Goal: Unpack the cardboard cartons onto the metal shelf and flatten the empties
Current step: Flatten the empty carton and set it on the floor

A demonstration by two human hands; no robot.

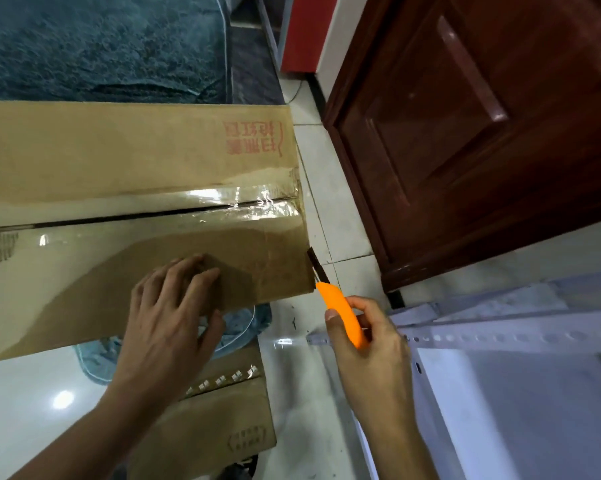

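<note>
**Operator:** How's my grip?

**Coach:** Your right hand (371,348) is wrapped around the orange utility knife (344,317) with the thumb pressed to the handle, so that grip is clamped on the knife. The blade (317,266) sticks out just past your fingertips and meets the end edge of the cardboard carton (119,150). Your left hand (167,313), off to the left of the knife grip, lies flat on the near flap with fingers spread. It is holding nothing.

**Operator:** Which cut am I making?

**Coach:** I'd judge it's the tape at the carton's end. The taped seam (222,206), further out from your knife hand, looks parted along most of its length. Wrinkled tape bridges it at the end nearest the blade. Run the blade shallow, only tape-deep, so you don't score the contents. Draw it away from your flat hand, never towards it.

**Operator:** Anything nearby to mind?

**Coach:** A second carton (222,420) lies beneath your left wrist. The metal shelf (499,332) is just right of your knife hand, so the goods have a short trip. The wooden door (465,116) stands beyond the blade, so don't let a slip carry into it.
</note>
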